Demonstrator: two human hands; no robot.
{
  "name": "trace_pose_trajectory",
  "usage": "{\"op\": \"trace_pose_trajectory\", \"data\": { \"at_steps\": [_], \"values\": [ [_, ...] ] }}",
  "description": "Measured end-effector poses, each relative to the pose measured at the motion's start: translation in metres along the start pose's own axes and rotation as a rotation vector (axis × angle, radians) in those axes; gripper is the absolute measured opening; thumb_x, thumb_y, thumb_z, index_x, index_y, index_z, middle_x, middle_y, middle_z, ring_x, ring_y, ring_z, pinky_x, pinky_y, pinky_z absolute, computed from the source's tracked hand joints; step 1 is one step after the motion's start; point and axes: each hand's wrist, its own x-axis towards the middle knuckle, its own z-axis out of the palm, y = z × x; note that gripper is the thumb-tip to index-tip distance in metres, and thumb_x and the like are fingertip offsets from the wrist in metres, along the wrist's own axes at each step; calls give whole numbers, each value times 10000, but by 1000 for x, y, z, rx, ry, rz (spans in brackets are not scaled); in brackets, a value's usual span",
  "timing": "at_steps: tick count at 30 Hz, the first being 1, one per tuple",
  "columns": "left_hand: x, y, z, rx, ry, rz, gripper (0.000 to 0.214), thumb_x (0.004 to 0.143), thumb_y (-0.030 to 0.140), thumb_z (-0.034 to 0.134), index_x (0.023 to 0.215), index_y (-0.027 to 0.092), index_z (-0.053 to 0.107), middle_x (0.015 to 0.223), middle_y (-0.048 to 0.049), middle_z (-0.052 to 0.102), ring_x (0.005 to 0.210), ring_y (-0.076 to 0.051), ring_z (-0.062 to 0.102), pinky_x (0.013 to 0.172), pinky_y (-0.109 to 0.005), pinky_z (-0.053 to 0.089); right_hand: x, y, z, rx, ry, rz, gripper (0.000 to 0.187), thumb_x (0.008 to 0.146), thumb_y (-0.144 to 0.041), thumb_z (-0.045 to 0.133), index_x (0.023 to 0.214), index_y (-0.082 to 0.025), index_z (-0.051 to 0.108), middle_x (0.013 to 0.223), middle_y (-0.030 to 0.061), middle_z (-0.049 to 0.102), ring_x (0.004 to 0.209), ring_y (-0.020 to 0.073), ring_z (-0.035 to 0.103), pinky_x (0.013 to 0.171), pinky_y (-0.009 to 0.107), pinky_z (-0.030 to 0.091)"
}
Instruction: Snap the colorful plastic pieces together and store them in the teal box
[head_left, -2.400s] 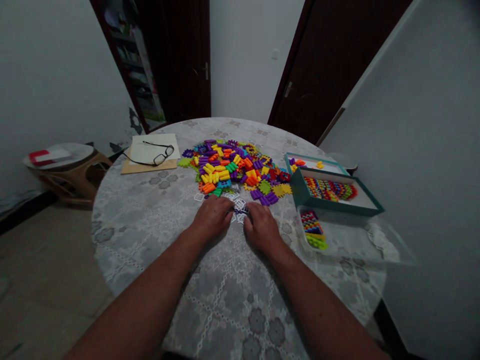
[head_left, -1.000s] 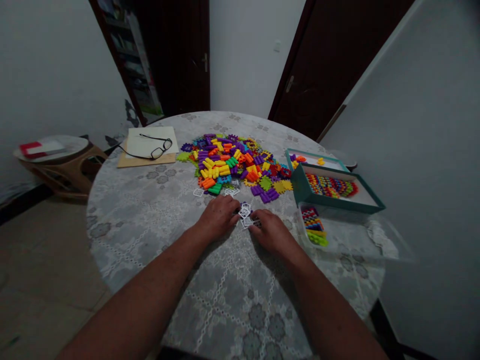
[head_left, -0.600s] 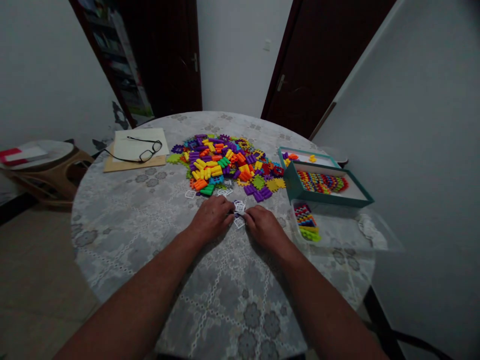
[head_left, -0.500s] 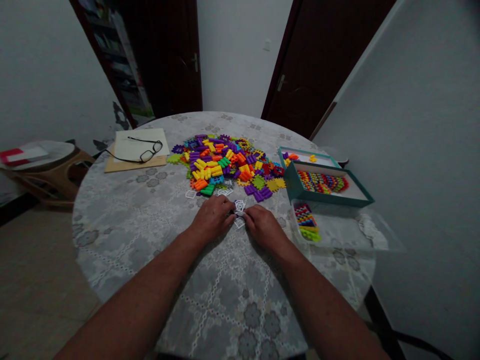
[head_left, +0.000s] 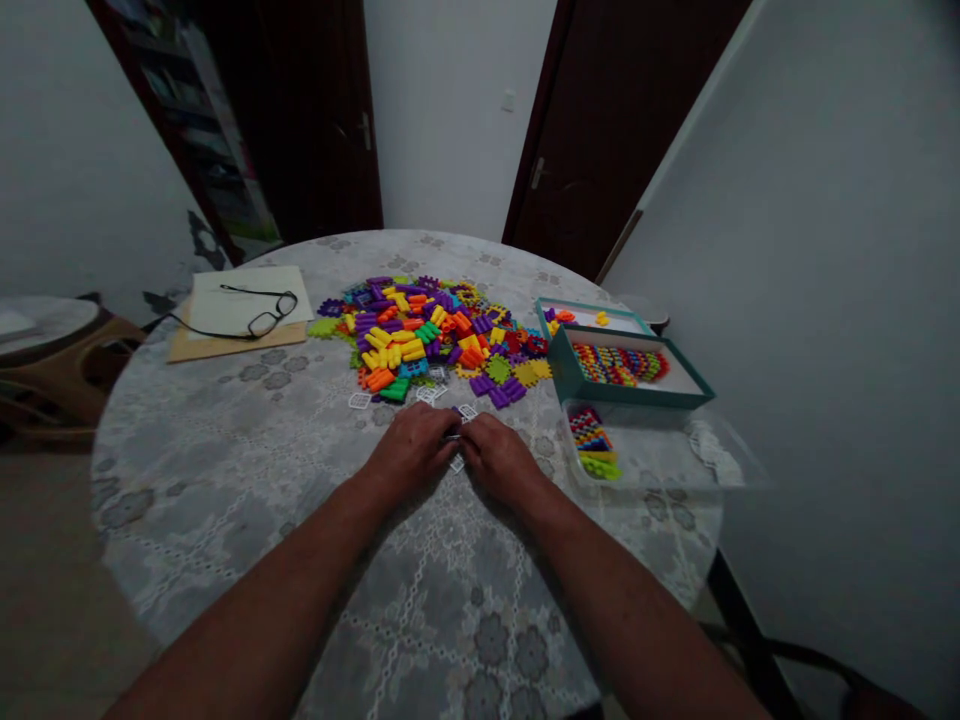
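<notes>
left hand (head_left: 415,440): pinching a thin white plastic piece (head_left: 453,437)
right hand (head_left: 495,452): pinching it too
piece: between the hands, seemingly unfinished
loose beyond the hands: white square lattices (head_left: 360,401), multicoloured plastic heap (head_left: 427,335)

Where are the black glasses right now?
In the head view, the glasses lie mostly on the white sheet, at the far left of the table, left of the colourful pile.

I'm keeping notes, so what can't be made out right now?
Head view: whether the white pieces are gripped, hidden by the left hand and right hand.
Head view: the bottom of the colourful pile, covered by upper pieces.
Head view: part of the stand, cut off by the left edge.
</notes>
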Motion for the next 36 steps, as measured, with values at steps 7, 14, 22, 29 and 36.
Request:
{"op": "trace_pose_trajectory", "data": {
  "at_steps": [7,14,22,29,36],
  "values": [
    [-5,-7,-2,-157,103,81,153,1011,289,664,1142,227,711,1196,-126,780,1177,-306,711,1066,-471,571,-1,-1,-1,91,41,-72,148,1052,-113,654,1132,-199,743,1086,75,701,1027,221,671,929,324,533],
    [-7,0,-14,-228,33,15,135,1042,341,632,1073,232,705,1090,-87,790,1044,-268,738,965,-414,573,-3,-5,-6,176,56,-112,143,1041,-115,628,1067,-206,734,1044,66,721,995,218,682,919,326,534],
    [-2,7,-19,-286,95,-227,197,983,405,672,874,242,652,796,-19,698,762,-209,623,747,-340,481,-4,-8,-11,279,156,84,205,984,-200,662,1156,-227,769,1053,60,793,972,230,720,920,348,556],
    [3,7,-18,-562,111,-447,162,935,383,678,971,228,707,729,19,672,689,-190,609,681,-320,444,-3,-1,-11,463,182,202,233,997,-290,614,1130,-233,796,989,46,785,880,214,715,783,311,545],
    [2,11,-12,-798,44,-468,164,892,367,707,952,220,664,723,17,689,636,-176,628,635,-305,481,-5,-8,-7,504,168,169,368,1020,-278,589,1360,-232,724,1072,63,781,925,206,713,834,312,560]
  ]
}}
